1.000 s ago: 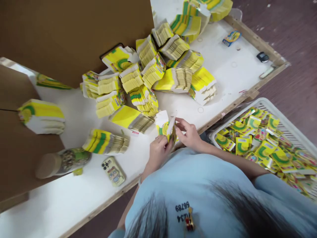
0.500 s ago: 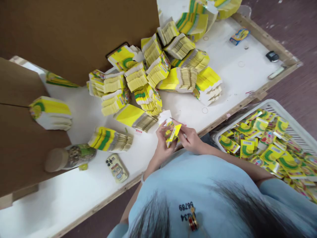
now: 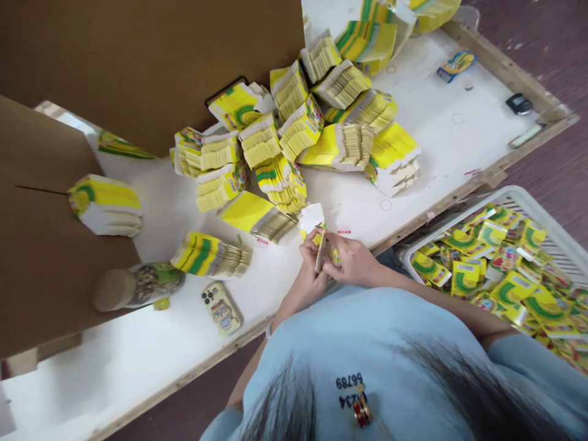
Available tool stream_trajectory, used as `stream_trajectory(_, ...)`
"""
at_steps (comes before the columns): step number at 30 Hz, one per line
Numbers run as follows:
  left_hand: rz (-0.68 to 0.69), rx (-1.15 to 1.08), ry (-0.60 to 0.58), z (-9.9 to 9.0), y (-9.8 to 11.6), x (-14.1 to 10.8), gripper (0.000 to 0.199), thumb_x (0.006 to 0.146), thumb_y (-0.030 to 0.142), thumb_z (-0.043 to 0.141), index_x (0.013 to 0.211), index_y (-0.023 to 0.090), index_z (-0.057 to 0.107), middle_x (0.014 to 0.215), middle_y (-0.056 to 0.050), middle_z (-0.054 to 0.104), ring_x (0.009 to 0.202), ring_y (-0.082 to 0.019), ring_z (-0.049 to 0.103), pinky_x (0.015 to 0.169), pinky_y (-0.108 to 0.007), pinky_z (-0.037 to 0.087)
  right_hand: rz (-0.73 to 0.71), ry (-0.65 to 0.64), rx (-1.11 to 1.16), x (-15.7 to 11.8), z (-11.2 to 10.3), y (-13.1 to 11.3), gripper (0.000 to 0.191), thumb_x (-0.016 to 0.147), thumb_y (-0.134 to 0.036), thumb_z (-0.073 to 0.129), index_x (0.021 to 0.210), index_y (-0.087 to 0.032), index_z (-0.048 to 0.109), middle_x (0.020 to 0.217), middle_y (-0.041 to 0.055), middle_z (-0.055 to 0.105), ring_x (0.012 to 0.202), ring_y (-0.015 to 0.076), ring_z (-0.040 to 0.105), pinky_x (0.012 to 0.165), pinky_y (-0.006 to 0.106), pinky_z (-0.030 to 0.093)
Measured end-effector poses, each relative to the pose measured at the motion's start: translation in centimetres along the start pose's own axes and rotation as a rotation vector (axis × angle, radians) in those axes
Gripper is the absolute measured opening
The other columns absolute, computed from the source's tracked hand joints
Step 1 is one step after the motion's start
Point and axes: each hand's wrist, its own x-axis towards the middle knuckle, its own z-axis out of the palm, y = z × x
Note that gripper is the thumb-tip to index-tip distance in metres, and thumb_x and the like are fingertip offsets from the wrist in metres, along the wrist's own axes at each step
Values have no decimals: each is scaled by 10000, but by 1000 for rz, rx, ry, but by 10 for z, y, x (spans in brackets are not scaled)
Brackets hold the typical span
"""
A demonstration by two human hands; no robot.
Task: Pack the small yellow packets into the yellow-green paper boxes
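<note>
The box point(image 3: 320, 250) is up btwn my two hands, nr the table's point(image 3: 436, 150) near edge & close to my chest, prob. so I see & feel its edges better. It's nearly edge-on to me, so most of its faces are hidden. L hand point(image 3: 307, 263) is clamped on it from its side; I take that as the steadying grip. R hand point(image 3: 351, 260) has bent fingers in at the other side, touching; can't tell if it pinches or just presses.

Just past my fingertips there's a white flap point(image 3: 312, 214); can't tell if it's part of the same box.

Stacks point(image 3: 269, 144) of flat yellow card lie fanned & overlapping beyond my hands, some by the brown board point(image 3: 160, 61), prob. massed there to be within reach. Phone point(image 3: 221, 308) & jar point(image 3: 158, 278) are off to L, seemingly parked out of the way.

Basket point(image 3: 549, 223) w/ yellow packs point(image 3: 509, 285) is by my R forearm, just off the table edge, prob. there so it's handy w/o using tabletop. Blue pack point(image 3: 456, 65) sits toward the far R end, well apart.
</note>
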Motion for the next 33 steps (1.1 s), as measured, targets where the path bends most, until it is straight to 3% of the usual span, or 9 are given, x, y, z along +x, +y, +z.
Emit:
stream_trajectory(6,-28,-84,-91,4,-12,0,1002,832,285,721,1559,321,33,1605,-197,235,1359,-328,510,1092,-517,464,139,-13,249,3,-9,-2,552,783,-112,555,1325,-213,522,943,54,754,788,204,735,775,331,602)
stream_trajectory(12,-65,111,-80,0,-1,7,882,800,265,736,1549,303,272,1558,-138,365,1372,-323,483,1156,-519,398,252,29,472,6,-17,-2,554,773,-133,573,1308,-216,454,1057,76,739,880,198,747,797,329,595)
stream_trajectory(15,-68,124,-36,-2,7,10,650,878,316,663,1473,234,413,1452,-147,500,1373,-314,472,1164,-502,377,295,0,570,8,-18,0,501,833,-199,568,1308,-225,410,991,58,755,902,197,743,799,330,584)
stream_trajectory(18,-134,76,48,-3,10,11,429,939,409,583,1308,193,565,1324,-136,607,1257,-290,560,1107,-458,430,307,32,704,8,-14,2,425,904,-293,543,1301,-241,397,965,46,758,903,181,731,792,313,576)
stream_trajectory(21,-262,-41,130,-1,10,8,435,927,527,579,1181,177,624,1162,-105,684,1084,-261,639,993,-412,507,320,139,717,5,-7,0,368,951,-387,546,1276,-255,436,922,42,743,860,169,714,758,293,563)
stream_trajectory(25,-407,-294,206,8,9,3,545,893,624,595,1161,151,621,1069,-114,717,982,-256,687,870,-374,562,369,271,677,-1,3,2,464,915,-488,633,1269,-256,442,710,-25,674,690,163,658,669,280,534)
stream_trajectory(29,-355,-388,315,15,8,-6,695,905,546,643,1464,247,360,1216,-108,684,1013,-209,694,865,-318,560,307,367,572,-7,7,10,338,849,-468,722,1073,-246,601,843,2,676,751,150,646,769,295,528)
stream_trajectory(31,-317,-344,338,16,7,-11,751,908,507,660,1495,282,249,1114,-81,708,823,-157,697,732,-274,557,254,318,565,-8,6,14,263,859,-438,708,1018,-232,672,898,20,686,752,142,630,769,294,524)
stream_trajectory(33,-279,-280,348,14,5,-16,670,901,491,675,1426,270,323,1016,-57,706,704,-128,655,640,-244,520,227,213,602,-7,4,17,249,886,-434,666,998,-217,711,845,19,694,717,140,615,720,287,521)
